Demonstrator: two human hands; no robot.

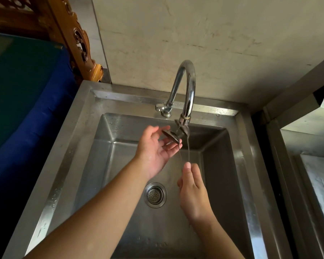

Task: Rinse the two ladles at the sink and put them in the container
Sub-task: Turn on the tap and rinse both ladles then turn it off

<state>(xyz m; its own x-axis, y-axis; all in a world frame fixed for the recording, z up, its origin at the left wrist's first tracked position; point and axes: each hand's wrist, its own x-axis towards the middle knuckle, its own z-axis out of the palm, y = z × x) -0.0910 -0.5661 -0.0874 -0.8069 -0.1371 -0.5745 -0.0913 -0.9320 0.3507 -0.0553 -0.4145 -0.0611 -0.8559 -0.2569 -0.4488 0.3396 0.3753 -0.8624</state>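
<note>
Steel ladles: two ladles [173, 136] are held up under the faucet [187, 86] spout, bowls high near the far edge of the sink [73, 146], thin handles running down toward the near side.
Long axis: roughly upright, tilted slightly; bowls at the top, handle ends at the bottom in the right hand [194, 195].
Right grip: fingers pinched shut around the lower handle ends, thumb on top.
Left grip: left hand [155, 152] is spread, palm up, fingertips touching or just beside the underside of the bowls; it holds nothing.
Nearer hand: the left is nearer the bowls, the right nearer the handle ends.
Water: a thin stream seems to run down along the handles; hard to tell.
Surface: wet stainless basin, drain [155, 195] below and between the forearms.
Room: a wall behind, a blue-covered surface left, a second steel unit right.
Container: not in view, so the drop-off direction cannot be judged.
</note>
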